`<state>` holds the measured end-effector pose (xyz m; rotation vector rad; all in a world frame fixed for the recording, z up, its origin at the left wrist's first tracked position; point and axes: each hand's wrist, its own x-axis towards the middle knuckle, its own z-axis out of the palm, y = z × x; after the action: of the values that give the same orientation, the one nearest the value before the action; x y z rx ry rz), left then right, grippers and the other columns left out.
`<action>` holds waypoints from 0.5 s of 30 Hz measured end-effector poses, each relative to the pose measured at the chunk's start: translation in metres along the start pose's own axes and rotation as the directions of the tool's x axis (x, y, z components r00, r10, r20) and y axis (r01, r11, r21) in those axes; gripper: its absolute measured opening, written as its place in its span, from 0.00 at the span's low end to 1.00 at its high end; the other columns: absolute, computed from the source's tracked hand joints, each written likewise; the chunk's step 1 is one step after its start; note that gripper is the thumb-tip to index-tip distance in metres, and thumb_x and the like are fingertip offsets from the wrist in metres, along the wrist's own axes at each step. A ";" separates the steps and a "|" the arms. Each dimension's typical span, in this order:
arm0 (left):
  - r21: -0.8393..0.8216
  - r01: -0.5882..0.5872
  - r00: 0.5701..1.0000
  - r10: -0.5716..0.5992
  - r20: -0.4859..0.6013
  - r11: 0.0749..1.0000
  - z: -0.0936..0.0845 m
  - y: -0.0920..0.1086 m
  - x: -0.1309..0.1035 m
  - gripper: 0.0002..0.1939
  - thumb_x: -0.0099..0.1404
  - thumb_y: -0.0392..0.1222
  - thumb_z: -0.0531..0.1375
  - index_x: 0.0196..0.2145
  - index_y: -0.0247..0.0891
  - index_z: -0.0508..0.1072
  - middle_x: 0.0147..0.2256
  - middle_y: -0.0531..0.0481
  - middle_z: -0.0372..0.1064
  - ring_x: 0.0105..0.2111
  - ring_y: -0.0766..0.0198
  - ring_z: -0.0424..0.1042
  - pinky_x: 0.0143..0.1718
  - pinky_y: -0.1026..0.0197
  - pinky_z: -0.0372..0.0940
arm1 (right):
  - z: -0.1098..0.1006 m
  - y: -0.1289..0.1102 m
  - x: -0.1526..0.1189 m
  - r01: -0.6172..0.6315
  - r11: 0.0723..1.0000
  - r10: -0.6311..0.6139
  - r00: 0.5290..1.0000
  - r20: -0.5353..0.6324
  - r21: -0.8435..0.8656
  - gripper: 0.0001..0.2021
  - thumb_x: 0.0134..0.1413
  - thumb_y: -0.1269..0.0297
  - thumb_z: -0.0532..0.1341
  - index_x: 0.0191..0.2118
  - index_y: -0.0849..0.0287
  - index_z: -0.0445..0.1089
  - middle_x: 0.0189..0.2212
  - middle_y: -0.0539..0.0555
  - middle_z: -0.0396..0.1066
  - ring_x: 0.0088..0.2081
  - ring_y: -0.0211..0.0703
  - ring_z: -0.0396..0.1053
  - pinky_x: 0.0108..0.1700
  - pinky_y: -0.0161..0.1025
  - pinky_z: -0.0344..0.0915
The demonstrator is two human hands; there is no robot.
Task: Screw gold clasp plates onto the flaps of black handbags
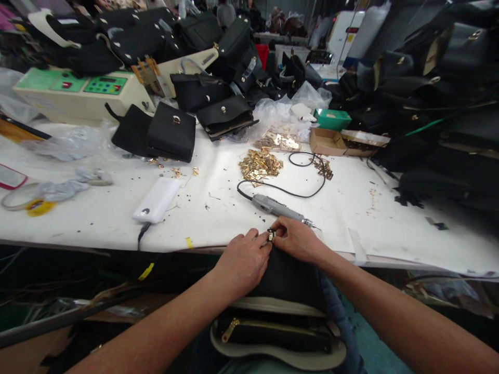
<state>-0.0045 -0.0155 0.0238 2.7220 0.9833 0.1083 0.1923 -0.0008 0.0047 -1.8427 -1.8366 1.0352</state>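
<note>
A black handbag (296, 283) lies across my lap, its mouth toward me and its flap end against the table edge. Inside the mouth a gold zipper pull (230, 330) shows. At the flap's far end sits a small gold metal clasp piece (271, 236). My left hand (249, 257) rests on the flap, fingers closed at the clasp piece's left side. From the right, my right hand (294, 238) pinches the same piece between thumb and fingers. Just beyond my right hand lies a grey electric screwdriver (278, 208), its black cord curling back over the table.
Gold metal plates (259, 165) are heaped on the white table (210, 208). A white power bank (158, 200) lies left. Behind are finished-looking black bags (171, 130), a control-panel machine (86, 93), a cardboard box (327, 141) and a green box (332, 119). More black bags (460, 124) are piled right.
</note>
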 end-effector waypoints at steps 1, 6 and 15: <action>-0.001 -0.006 1.000 0.006 -0.002 1.000 0.000 0.000 0.000 0.13 0.70 0.37 0.55 0.50 0.40 0.73 0.53 0.43 0.71 0.50 0.49 0.67 0.43 0.48 0.70 | 0.000 -0.001 0.000 -0.004 1.000 0.004 1.000 0.000 -0.003 0.04 0.50 0.66 0.64 0.34 0.53 0.73 0.28 0.52 0.76 0.29 0.44 0.70 0.31 0.40 0.59; -0.006 -0.021 0.999 0.021 -0.034 1.000 0.004 -0.005 -0.002 0.11 0.70 0.37 0.57 0.49 0.39 0.73 0.54 0.45 0.72 0.51 0.51 0.67 0.48 0.48 0.70 | 0.000 -0.005 0.000 -0.032 0.997 0.031 0.999 -0.014 -0.076 0.05 0.51 0.61 0.65 0.35 0.53 0.73 0.29 0.51 0.77 0.30 0.45 0.71 0.32 0.41 0.60; 0.009 -0.007 1.000 0.007 -0.026 1.000 0.002 -0.003 -0.001 0.12 0.70 0.37 0.58 0.50 0.41 0.73 0.53 0.48 0.74 0.50 0.53 0.68 0.45 0.50 0.72 | -0.006 0.000 0.000 0.015 1.000 -0.016 0.998 0.062 0.011 0.07 0.48 0.67 0.63 0.36 0.54 0.75 0.28 0.51 0.76 0.28 0.44 0.70 0.31 0.40 0.62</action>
<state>-0.0073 -0.0143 0.0208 2.7391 0.9837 0.1413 0.1965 0.0011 0.0086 -1.8064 -1.8739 1.1065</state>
